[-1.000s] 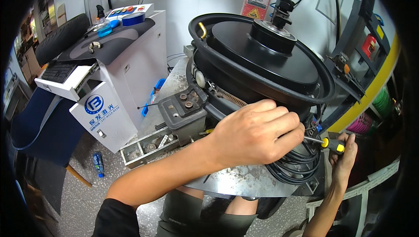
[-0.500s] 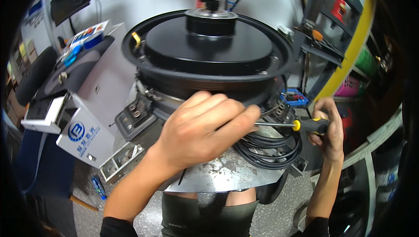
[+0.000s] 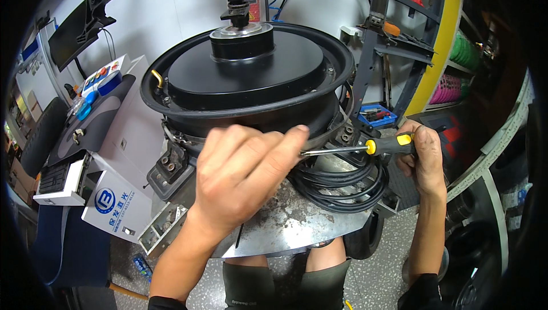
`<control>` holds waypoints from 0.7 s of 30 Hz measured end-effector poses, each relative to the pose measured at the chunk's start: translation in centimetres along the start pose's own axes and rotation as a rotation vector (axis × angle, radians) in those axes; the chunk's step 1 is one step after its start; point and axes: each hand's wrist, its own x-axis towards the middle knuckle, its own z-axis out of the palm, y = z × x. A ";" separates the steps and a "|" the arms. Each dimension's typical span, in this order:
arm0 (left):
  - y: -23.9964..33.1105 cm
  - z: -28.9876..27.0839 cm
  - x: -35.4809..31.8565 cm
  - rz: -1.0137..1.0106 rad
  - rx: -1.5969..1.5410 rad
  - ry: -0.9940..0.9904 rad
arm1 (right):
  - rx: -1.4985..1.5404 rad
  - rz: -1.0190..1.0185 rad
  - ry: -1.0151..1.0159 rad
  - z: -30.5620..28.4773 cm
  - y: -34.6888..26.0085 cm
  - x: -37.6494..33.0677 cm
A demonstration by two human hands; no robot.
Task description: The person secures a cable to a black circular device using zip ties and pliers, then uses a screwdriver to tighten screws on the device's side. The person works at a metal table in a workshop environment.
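Below the big black round wheel hub [image 3: 245,76]: yellow-and-black-handled screwdriver [image 3: 365,148] gripped in right hand [image 3: 421,158], tip pinched by left hand [image 3: 240,178] fingers (fastening apparently underway, outcome hidden).

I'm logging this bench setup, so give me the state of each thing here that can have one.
Wheel: lying flat on the stand, hub up.
Screwdriver: level, tip pointing under the wheel's rim.
Right hand: closed on the screwdriver handle.
Left hand: fingers bent, at the screwdriver tip by the rim.
Cable: coiled under the wheel.
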 end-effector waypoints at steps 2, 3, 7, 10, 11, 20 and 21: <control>-0.1 -0.2 -0.2 -0.044 -0.029 0.034 | 0.097 0.018 -0.007 0.0 -0.4 -0.4; -0.5 -0.3 -0.6 -0.041 -0.048 0.048 | 0.119 0.024 -0.009 -0.1 -0.5 -0.4; -0.9 -0.4 -0.7 -0.046 -0.100 0.090 | 0.132 -0.029 -0.023 -0.4 -0.7 -0.4; -0.8 -0.3 -0.7 -0.061 -0.116 0.105 | 0.104 -0.074 -0.027 -0.5 -0.5 -0.5; -0.8 -0.1 -0.8 -0.077 -0.129 0.120 | 0.077 -0.083 -0.015 -0.2 -0.4 -0.5; -0.7 0.4 -1.0 -0.107 -0.132 0.157 | -0.006 -0.109 -0.053 0.3 -0.8 -0.7; -0.7 0.4 -1.0 -0.109 -0.128 0.153 | -0.004 -0.111 -0.059 0.4 -0.7 -0.7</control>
